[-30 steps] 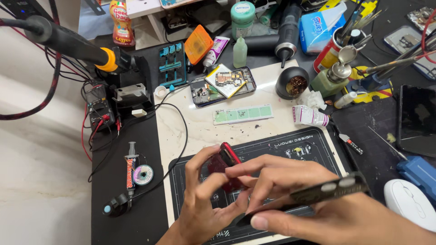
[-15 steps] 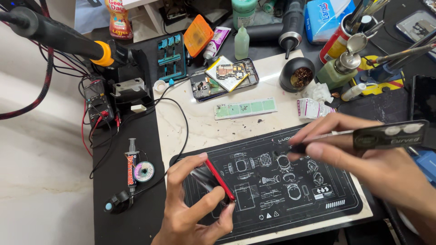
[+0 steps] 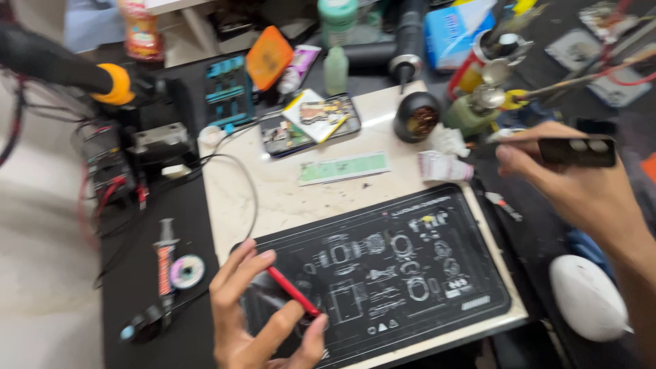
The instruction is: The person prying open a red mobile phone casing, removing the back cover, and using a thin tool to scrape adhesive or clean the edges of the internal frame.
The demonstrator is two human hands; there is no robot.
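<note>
Black rubber covers most of what we see: a dark work mat [image 3: 410, 273] printed with white outline drawings lies on a pale marble slab [image 3: 287, 198], on a crowded repair bench viewed from above. The picture is somewhat blurred.

Containers first. A small round black pot [image 3: 418, 116] stands at the slab's far edge, and brownish coiled material shows in its mouth. Behind it stand a pale green squeeze bottle [image 3: 335, 68] and a jar with a green lid [image 3: 337, 15]; we cannot tell their contents. An opened phone [image 3: 311, 125] lies face down beside the pot with a yellow-edged card resting on it.

Our left hand [image 3: 263, 321], at the mat's near left corner, is clenched around a small dark phone with a red edge [image 3: 290, 295], thumb and fingers pinching its sides, the device resting on the mat. Our right hand [image 3: 574, 181], off the mat's far right corner, grips a slim black tool [image 3: 567, 149] between thumb and fingertips, held roughly level above the bench.

Packages and labels: a blue box [image 3: 454, 31] stands at the far right, an orange rounded tag [image 3: 269, 58] leans at the far centre, a pale green strip [image 3: 342, 167] lies flat on the slab, and a syringe [image 3: 164, 263] with a small solder reel [image 3: 186, 270] sits left of the mat.
</note>
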